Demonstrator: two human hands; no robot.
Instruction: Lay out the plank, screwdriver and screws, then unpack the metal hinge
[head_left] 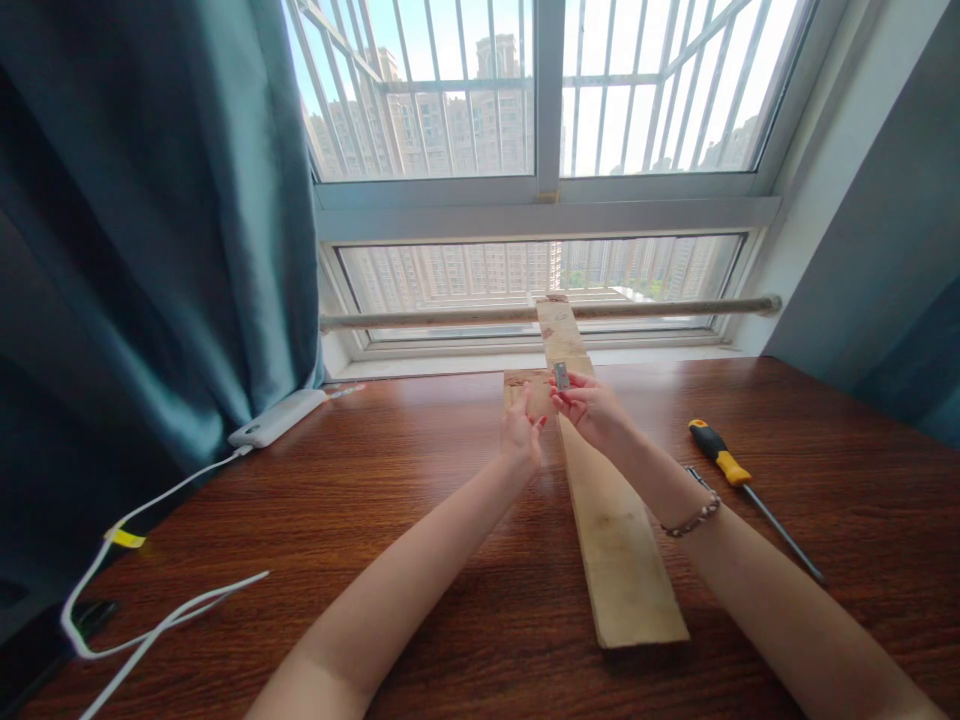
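Note:
My left hand (523, 430) is closed on a small wooden board (538, 390), with the thumb on its near face. Between thumb and fingers of my right hand (589, 405) is a small grey metal hinge (561, 377), close to the board's right edge. Beneath both hands runs a long wooden plank (619, 530), its near end on the brown table (450, 600) and its far end reaching the window rail. My right forearm crosses above the plank.
A yellow and black screwdriver (729, 468) lies on the right. A small dark metal piece (699, 477) is partly hidden by my right forearm. At left are a white power strip (277, 418) and its white cable (161, 625). A horizontal rail (450, 317) spans the window.

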